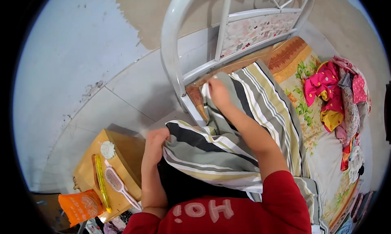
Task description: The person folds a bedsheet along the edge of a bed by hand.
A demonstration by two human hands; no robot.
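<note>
A grey, white, black and tan striped bed sheet lies over part of the bed, and its near part is lifted in folds. My left hand is closed on one edge of it, off the bed's side near the wooden cabinet. Farther up, by the headboard, my right hand grips a bunched corner of the same sheet. Between my hands the fabric sags in loose folds. My fingers are partly hidden by the cloth and slightly blurred.
A white metal headboard stands at the far end. Crumpled colourful clothes lie along the bed's right side on a floral mattress cover. At left, a wooden cabinet holds a hairbrush, a yellow tube-like item and an orange bag.
</note>
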